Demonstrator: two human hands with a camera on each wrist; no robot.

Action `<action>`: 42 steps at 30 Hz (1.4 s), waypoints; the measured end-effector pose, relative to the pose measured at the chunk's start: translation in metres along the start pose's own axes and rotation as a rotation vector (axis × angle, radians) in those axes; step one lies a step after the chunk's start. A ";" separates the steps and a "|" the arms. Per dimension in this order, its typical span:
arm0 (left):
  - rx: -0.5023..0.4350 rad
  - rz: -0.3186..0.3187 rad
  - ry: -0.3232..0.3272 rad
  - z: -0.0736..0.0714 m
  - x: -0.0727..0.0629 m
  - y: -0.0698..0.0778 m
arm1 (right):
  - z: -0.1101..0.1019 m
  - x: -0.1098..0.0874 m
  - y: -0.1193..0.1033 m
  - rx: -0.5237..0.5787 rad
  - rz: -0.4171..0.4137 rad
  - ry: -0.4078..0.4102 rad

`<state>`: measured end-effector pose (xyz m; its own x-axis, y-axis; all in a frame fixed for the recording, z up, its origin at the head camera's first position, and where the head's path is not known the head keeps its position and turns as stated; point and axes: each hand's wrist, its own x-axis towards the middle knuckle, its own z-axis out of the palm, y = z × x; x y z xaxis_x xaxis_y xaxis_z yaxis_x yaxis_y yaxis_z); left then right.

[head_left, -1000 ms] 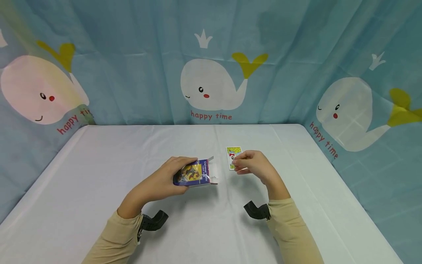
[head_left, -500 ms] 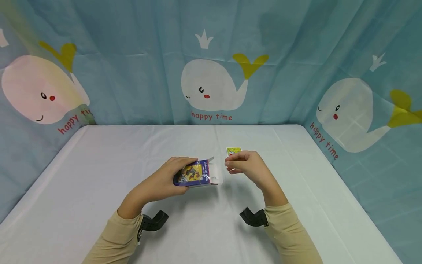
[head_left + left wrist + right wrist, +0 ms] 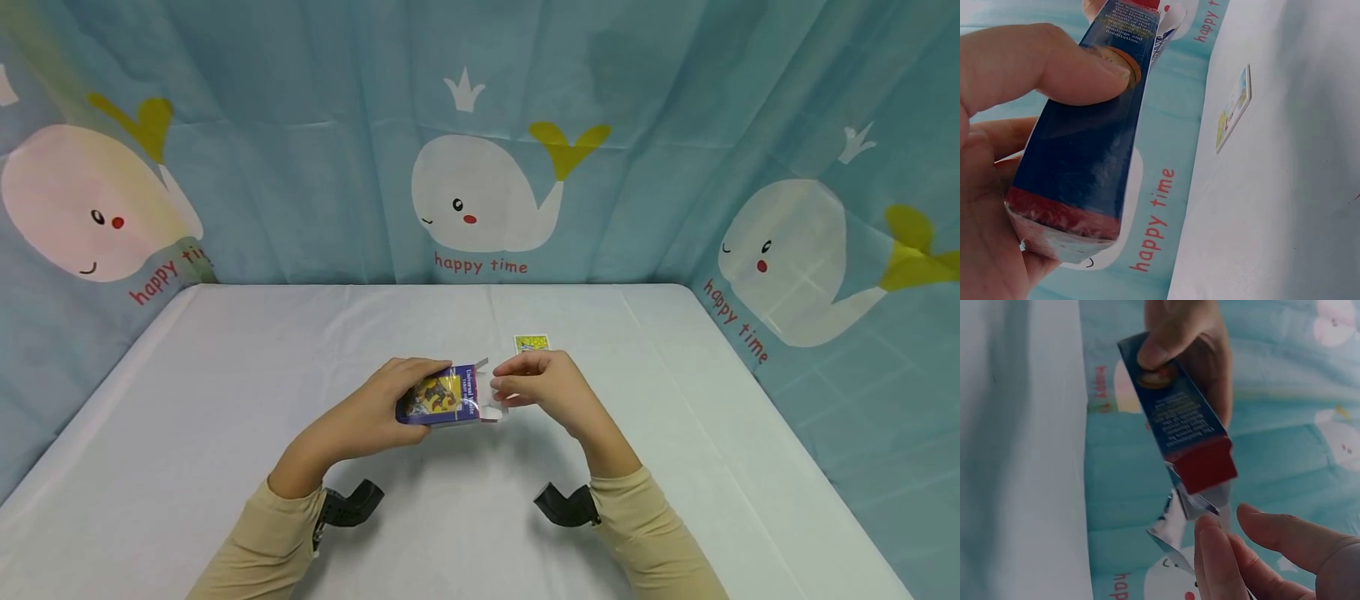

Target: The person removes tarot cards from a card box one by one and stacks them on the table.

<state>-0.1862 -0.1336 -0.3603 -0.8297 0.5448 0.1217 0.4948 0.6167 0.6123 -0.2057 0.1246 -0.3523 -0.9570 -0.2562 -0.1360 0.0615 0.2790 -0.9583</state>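
Note:
My left hand (image 3: 360,410) grips a blue tarot card box (image 3: 437,395), its thumb pressed on the narrow side in the left wrist view. The box lies sideways above the table, its end with loose flaps facing right. At that end is my right hand (image 3: 543,390), its thumb and fingers apart beside the flaps in the right wrist view. No card shows between them; whether a fingertip touches a flap is hard to tell. A small stack of tarot cards (image 3: 1235,109) lies on the table behind the right hand, which covers most of it in the head view.
White cloth covers the table (image 3: 225,400). A light blue curtain (image 3: 337,192) printed with whales rises along its back and sides. Black wrist camera mounts (image 3: 567,506) jut inward from both sleeves.
My right hand has moved left and slightly nearer, from over the stack of tarot cards to the box's flapped end. The left hand and the tarot card box have barely moved.

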 end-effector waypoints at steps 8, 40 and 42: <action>-0.024 0.015 0.000 -0.001 -0.001 0.001 | 0.011 0.003 0.006 -0.022 0.013 0.016; -0.012 0.055 0.022 0.004 0.000 0.000 | 0.021 0.008 0.011 -0.090 0.048 0.070; -0.014 0.054 0.022 0.004 0.000 0.000 | 0.021 0.009 0.012 -0.094 0.051 0.071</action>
<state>-0.1853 -0.1315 -0.3635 -0.8075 0.5642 0.1719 0.5353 0.5787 0.6153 -0.2072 0.1060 -0.3701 -0.9711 -0.1743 -0.1631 0.0872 0.3768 -0.9222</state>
